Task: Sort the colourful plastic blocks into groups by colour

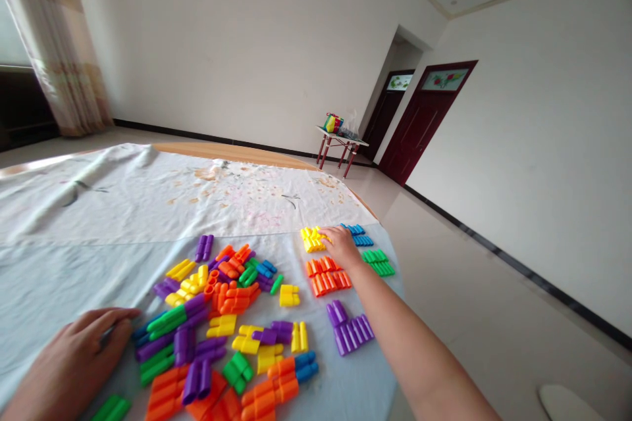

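My right hand (340, 247) reaches to the far right of the table, its fingers pinched on the right end of a group of yellow plastic building blocks (312, 239). Its fingertips partly cover the block they touch. Sorted around it are blue blocks (363, 241), green blocks (378, 262), orange blocks (330, 283) and purple blocks (353, 334). My left hand (83, 355) rests on the cloth with its fingers loosely bent and apart, beside a mixed heap of tube-shaped blocks (185, 316). Its index fingertip is close to a dark blue block at the heap's left edge.
A pale floral cloth (148, 204) covers the round wooden table (237, 150). Beyond stands a small side table (340, 138) with a colourful bag (332, 122) on it. Dark red doors (427, 118) are at the back, a curtain (64, 46) at left.
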`<state>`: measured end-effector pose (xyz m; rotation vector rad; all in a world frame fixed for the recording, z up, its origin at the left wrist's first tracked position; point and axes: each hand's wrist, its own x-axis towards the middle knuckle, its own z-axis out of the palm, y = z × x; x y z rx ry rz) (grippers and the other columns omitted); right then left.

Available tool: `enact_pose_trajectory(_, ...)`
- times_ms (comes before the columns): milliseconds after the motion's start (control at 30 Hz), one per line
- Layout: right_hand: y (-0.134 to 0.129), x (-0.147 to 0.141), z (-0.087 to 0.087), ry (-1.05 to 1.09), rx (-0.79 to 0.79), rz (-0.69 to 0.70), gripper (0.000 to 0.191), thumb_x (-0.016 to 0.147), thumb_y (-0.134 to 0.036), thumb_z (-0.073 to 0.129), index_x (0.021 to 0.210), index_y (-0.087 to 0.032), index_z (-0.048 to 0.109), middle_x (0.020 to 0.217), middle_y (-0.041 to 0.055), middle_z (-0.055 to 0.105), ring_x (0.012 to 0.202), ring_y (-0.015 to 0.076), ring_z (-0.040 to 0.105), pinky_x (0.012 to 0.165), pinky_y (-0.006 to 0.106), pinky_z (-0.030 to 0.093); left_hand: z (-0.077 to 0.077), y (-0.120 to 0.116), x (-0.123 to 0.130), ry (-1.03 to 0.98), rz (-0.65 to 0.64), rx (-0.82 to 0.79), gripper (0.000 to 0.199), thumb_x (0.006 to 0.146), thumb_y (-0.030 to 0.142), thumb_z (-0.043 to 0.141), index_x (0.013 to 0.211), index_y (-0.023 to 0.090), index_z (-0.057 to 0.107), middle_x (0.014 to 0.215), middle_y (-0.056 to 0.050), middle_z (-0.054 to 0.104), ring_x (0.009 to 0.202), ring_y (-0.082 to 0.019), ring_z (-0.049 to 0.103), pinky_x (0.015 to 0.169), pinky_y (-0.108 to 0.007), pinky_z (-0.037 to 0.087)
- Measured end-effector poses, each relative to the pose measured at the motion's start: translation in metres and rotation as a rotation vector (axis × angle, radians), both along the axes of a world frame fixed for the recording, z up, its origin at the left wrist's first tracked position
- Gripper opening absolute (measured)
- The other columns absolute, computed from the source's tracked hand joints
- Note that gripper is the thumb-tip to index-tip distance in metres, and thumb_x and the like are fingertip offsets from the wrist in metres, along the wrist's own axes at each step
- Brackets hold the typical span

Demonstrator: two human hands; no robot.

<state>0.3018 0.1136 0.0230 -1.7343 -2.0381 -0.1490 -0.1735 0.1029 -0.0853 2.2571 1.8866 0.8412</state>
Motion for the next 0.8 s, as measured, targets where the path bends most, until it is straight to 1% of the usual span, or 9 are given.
enact_pose_trajectory(67,0.004,0.0,-0.005,-0.029,-0.023,0.004,0.025,0.084,-0.014,0.056,0.105,-0.021,0.066,0.109,0.0035,0.068,0.103,0.0194,0.056,0.091,0.033,0.037,-0.003,0.001,-0.002,0.011,-0.017,-0.015,0.043,0.083,0.047,0.033,0.095,0.022,0.065,0.102,-0.008,0.062,0.092,-0.023,0.06,0.088,-0.037,0.045)
enact_pose_trajectory(200,0.01,0.0,-0.012,-0.075,-0.069,0.0,0.023,0.085,-0.016,0.055,0.102,-0.024,0.067,0.109,0.0021,0.068,0.102,0.0185,0.055,0.089,0.033,0.034,-0.007,0.003,-0.004,0.019,-0.006,-0.031,0.043,0.084,0.047,0.032,0.097,0.022,0.064,0.104,-0.009,0.061,0.092,-0.023,0.059,0.088,-0.038,0.044)
enact_pose_trajectory(400,0.012,0.005,-0.019,-0.118,-0.109,-0.039,0.031,0.083,-0.011,0.053,0.107,-0.027,0.065,0.111,0.0008,0.067,0.103,0.0178,0.053,0.088,0.033,0.032,-0.012,0.006,-0.006,0.023,-0.027,-0.033,0.044,0.084,0.048,0.032,0.096,0.022,0.065,0.103,-0.009,0.061,0.093,-0.022,0.059,0.088,-0.038,0.044)
enact_pose_trajectory(467,0.011,0.005,-0.02,-0.123,-0.115,-0.048,0.032,0.083,-0.01,0.053,0.106,-0.027,0.065,0.112,0.0008,0.067,0.104,0.0178,0.053,0.088,0.033,0.032,-0.011,0.006,-0.006,0.008,-0.016,-0.042,0.045,0.083,0.05,0.031,0.095,0.023,0.065,0.103,-0.009,0.061,0.092,-0.022,0.059,0.088,-0.039,0.044)
enact_pose_trajectory(533,0.01,0.005,-0.02,-0.121,-0.117,-0.055,0.031,0.082,-0.009,0.052,0.104,-0.026,0.066,0.111,0.001,0.067,0.105,0.0185,0.052,0.088,0.033,0.032,-0.005,0.002,-0.003,-0.018,-0.007,-0.059,0.047,0.081,0.052,0.031,0.094,0.023,0.065,0.103,-0.009,0.062,0.092,-0.023,0.059,0.089,-0.04,0.044)
enact_pose_trajectory(633,0.008,0.003,-0.018,-0.108,-0.113,-0.054,0.03,0.081,-0.008,0.052,0.102,-0.024,0.067,0.11,0.0021,0.067,0.105,0.0201,0.053,0.089,0.035,0.033,0.012,-0.006,0.006,-0.059,0.009,-0.107,0.05,0.078,0.055,0.031,0.092,0.023,0.066,0.102,-0.009,0.062,0.093,-0.024,0.059,0.09,-0.04,0.043)
enact_pose_trajectory(733,0.005,-0.001,-0.01,-0.092,-0.097,-0.041,0.03,0.082,-0.008,0.052,0.105,-0.022,0.066,0.112,0.0045,0.066,0.107,0.0206,0.052,0.092,0.036,0.033,0.026,-0.013,0.013,-0.079,0.012,-0.121,0.048,0.077,0.053,0.033,0.091,0.022,0.067,0.102,-0.009,0.063,0.096,-0.024,0.058,0.092,-0.039,0.043)
enact_pose_trajectory(800,-0.001,-0.009,-0.004,-0.065,-0.065,-0.013,0.029,0.083,-0.01,0.051,0.106,-0.021,0.066,0.115,0.0053,0.065,0.109,0.02,0.051,0.094,0.036,0.034,0.031,-0.016,0.016,-0.073,0.016,-0.116,0.046,0.078,0.051,0.034,0.092,0.022,0.067,0.103,-0.009,0.063,0.096,-0.023,0.058,0.092,-0.037,0.042)
